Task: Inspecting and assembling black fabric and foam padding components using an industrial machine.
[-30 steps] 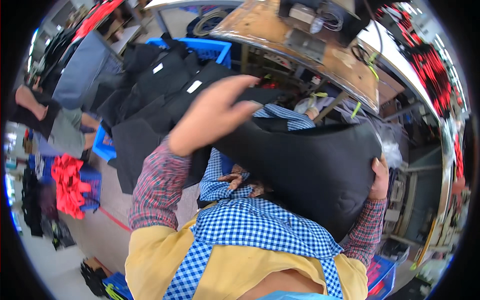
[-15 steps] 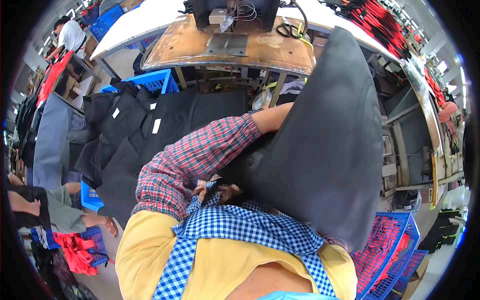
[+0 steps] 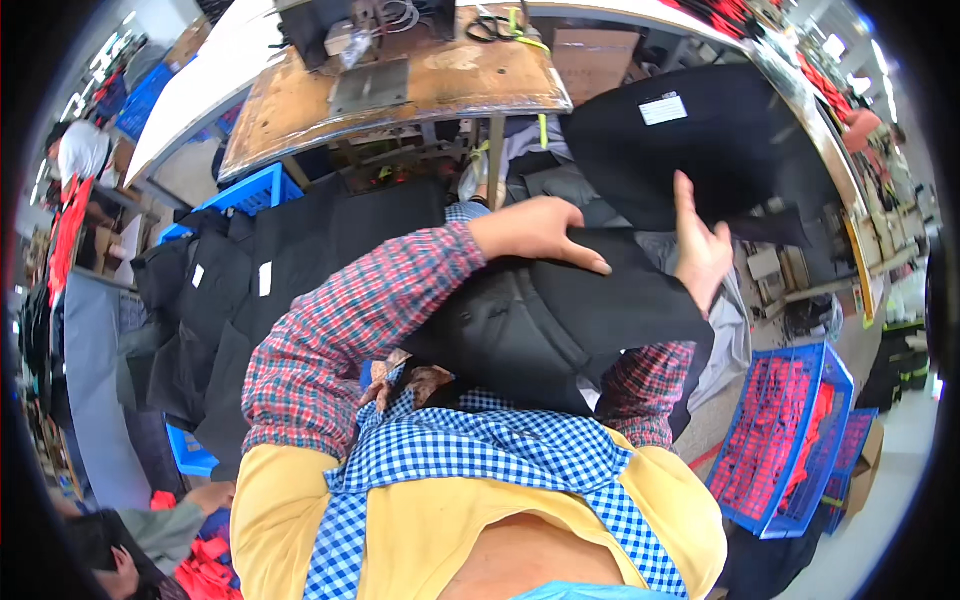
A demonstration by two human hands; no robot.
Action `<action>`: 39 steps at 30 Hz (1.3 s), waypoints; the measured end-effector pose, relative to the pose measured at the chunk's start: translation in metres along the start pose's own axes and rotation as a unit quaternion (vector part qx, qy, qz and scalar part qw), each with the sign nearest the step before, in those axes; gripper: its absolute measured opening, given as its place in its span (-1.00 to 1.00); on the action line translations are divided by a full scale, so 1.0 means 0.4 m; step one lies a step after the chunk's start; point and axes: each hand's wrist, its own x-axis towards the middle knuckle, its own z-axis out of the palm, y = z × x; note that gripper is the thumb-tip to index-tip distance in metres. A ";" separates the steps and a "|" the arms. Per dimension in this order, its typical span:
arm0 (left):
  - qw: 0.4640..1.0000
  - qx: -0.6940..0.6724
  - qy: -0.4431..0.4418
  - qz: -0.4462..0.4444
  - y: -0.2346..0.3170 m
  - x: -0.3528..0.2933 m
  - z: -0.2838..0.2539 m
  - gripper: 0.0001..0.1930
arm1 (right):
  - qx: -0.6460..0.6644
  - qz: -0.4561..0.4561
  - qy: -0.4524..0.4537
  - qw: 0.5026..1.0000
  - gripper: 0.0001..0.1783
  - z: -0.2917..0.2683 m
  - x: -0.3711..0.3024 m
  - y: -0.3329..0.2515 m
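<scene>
Across my lap and forearms lies a black fabric piece [image 3: 560, 320] with a curved seam. My left hand [image 3: 535, 235] is over its far edge, with thumb and fingers apart. To the right, my right hand [image 3: 703, 250] is open, its fingers stretched out and its palm turned inward. Beyond the right hand is a large black fabric panel [image 3: 690, 160] with a white label [image 3: 663, 109]. Its right end is blurred, and I see no fingers closed on it.
A wooden sewing table [image 3: 460, 90] stands ahead with black-handled scissors [image 3: 490, 28] on it. Black fabric pieces [image 3: 300, 240] are heaped over a blue crate [image 3: 270, 190] at left. At right stands a blue basket [image 3: 765, 440] with red pieces. Another person [image 3: 150, 550] is at lower left.
The large dark panel, raised upright at my right before, is now beyond my right hand with its labelled side showing. Both hands have come into view, apart. The view has shifted rightward.
</scene>
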 end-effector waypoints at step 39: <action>0.972 0.057 0.022 -0.227 -0.143 -0.544 -0.562 -0.41 | -0.799 0.099 -0.570 -0.164 -0.36 -0.099 0.166 0.710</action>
